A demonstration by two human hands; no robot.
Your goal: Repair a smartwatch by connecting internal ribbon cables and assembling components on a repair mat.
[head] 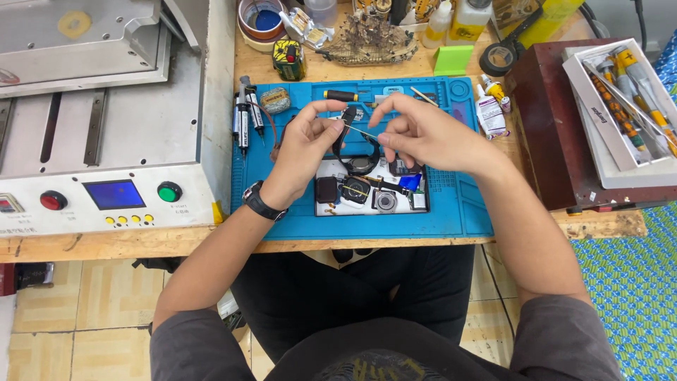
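— Where's the strap from my fingers?

— I have the black watch strap point(347, 134) pinched in my left hand point(305, 144), thumb and forefinger closed on its upper end; it hangs down toward the white tray point(331, 169) on the blue mat point(458, 204).

— And the right?

— My right hand point(423, 134) is closed on a thin metal pin point(363, 131). Its long axis runs left-right, tip touching the strap's top, so my right does the fine work.

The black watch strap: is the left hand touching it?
Touching. The head view shows the left hand pinching the upper end of the black watch strap between thumb and fingers, above the blue mat.
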